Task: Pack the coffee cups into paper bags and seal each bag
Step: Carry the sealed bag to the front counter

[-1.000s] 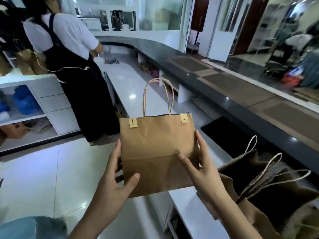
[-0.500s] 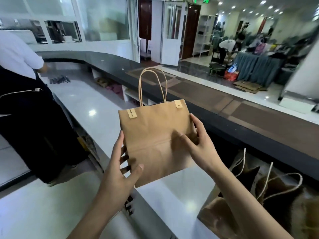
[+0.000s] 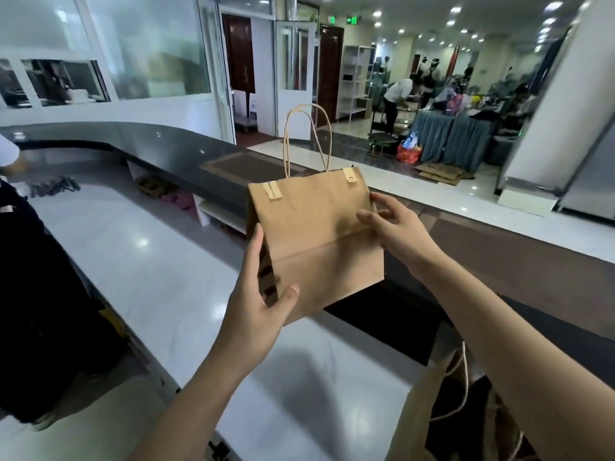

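Observation:
A brown paper bag [image 3: 316,234] with twisted handles and two sticker tabs on its top edge hangs in the air above the white counter [image 3: 139,261]. My left hand [image 3: 256,304] grips its lower left corner, thumb on the front and fingers behind. My right hand [image 3: 396,227] holds the bag's right edge with thumb in front and fingers round the side. The bag looks nearly flat, its left side fold slightly spread. No coffee cup is in view.
More open paper bags [image 3: 466,410] stand at the lower right. A raised dark counter ledge [image 3: 499,261] runs behind the white surface. A person in dark clothes [image 3: 30,277] stands at the left. Tables and people fill the far room.
My view has swung right and up, so the person at left has slid out of frame. The bag has moved over the counter, and its left side has started to spread.

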Demonstrator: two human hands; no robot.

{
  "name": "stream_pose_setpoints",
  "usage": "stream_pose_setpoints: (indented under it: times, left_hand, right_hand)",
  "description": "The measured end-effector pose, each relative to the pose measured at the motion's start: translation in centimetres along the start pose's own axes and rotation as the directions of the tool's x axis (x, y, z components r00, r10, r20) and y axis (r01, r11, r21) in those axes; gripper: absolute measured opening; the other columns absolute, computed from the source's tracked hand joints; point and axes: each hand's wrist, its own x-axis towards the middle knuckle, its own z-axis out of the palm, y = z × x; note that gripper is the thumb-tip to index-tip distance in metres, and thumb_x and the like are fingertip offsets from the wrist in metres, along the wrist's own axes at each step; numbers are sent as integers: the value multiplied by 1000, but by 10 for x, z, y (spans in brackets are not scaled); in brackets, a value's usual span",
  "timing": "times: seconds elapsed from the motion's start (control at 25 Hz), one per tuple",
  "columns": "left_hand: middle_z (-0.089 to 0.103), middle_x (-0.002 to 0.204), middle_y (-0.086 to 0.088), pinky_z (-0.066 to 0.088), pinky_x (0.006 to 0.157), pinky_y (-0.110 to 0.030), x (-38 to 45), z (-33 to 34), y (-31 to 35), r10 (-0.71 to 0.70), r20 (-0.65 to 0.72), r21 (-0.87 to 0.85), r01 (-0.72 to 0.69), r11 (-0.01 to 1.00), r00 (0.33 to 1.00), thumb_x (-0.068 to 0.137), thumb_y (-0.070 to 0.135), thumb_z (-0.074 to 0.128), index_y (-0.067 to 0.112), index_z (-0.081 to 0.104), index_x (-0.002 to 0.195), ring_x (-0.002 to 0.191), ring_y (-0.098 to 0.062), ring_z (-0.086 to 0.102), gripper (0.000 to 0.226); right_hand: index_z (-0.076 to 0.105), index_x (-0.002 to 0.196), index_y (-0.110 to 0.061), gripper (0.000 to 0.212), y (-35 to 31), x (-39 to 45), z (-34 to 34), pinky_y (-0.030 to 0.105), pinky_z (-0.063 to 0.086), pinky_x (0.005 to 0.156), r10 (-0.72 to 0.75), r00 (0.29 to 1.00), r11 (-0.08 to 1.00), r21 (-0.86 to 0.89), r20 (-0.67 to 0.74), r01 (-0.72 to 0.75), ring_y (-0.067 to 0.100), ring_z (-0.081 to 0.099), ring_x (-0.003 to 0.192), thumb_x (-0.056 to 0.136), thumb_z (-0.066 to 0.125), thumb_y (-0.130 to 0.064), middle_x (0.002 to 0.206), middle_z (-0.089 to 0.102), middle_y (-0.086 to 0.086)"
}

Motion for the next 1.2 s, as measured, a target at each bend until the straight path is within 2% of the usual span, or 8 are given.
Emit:
stream_pose_setpoints:
  times: [0.12,0.28,0.36,0.52,0.72,0.96,1.08,1.2]
  left_hand:
    - [42,153,30,48,105,-21,29,18,-3,34,1,-6,-34,999,999,93,8,70,56,17,155,136,2,48,94]
    - [37,159,15,46,113,-42,62,38,-9,49,-5,18,-49,999,999,93,5,69,56,15,155,143,-13,44,97]
    - [37,160,14,44,114,-47,76,49,-12,54,-11,38,-54,998,998,92,7,69,54,15,156,146,-15,40,96]
    - [32,160,15,40,118,-43,104,73,-20,53,-51,77,-49,996,997,91,4,69,49,15,158,148,-7,33,97]
    - [32,157,12,39,117,-36,137,100,-32,58,-17,118,-55,991,998,91,5,69,50,11,158,143,3,31,100]
    - [30,155,10,43,114,-48,176,128,-47,-5,17,106,3,994,1000,92,6,66,55,5,156,144,-7,32,102]
    - [27,157,7,41,116,-34,191,143,-57,-14,10,106,13,994,1000,92,2,66,54,4,157,147,-10,28,103]
    - [21,158,8,35,99,0,205,156,-69,-29,19,127,27,992,999,93,2,65,56,4,156,137,3,25,103]
  right_hand:
    - [54,145,-27,49,5,40,-11,35,55,93,64,998,998,11,21,-64,13,63,107,98,67,-28,124,66,4]
    - [54,146,-24,48,11,81,-16,25,50,82,79,997,996,-29,22,-79,8,61,103,98,63,-22,127,64,0]
    - [52,147,-18,50,15,101,-16,34,52,96,99,995,994,-40,-12,-100,14,59,113,98,62,-22,131,61,0]
    - [67,115,-27,24,29,137,-15,32,52,92,149,987,989,18,-59,-148,6,60,97,98,57,-13,111,67,-8]
    - [59,139,-29,37,43,172,-22,28,49,76,234,963,970,98,-136,-222,3,57,86,102,54,-27,100,62,-10]
    - [50,149,-19,47,66,212,-23,55,56,95,331,931,943,103,-156,-317,16,58,93,102,50,-25,125,64,8]
    - [59,136,-9,39,81,229,-22,57,59,83,347,920,937,87,-179,-337,19,55,94,99,48,-16,130,61,20]
    - [52,146,-21,47,95,245,-17,30,47,63,410,902,909,139,-137,-392,8,56,93,99,49,-18,130,58,1]
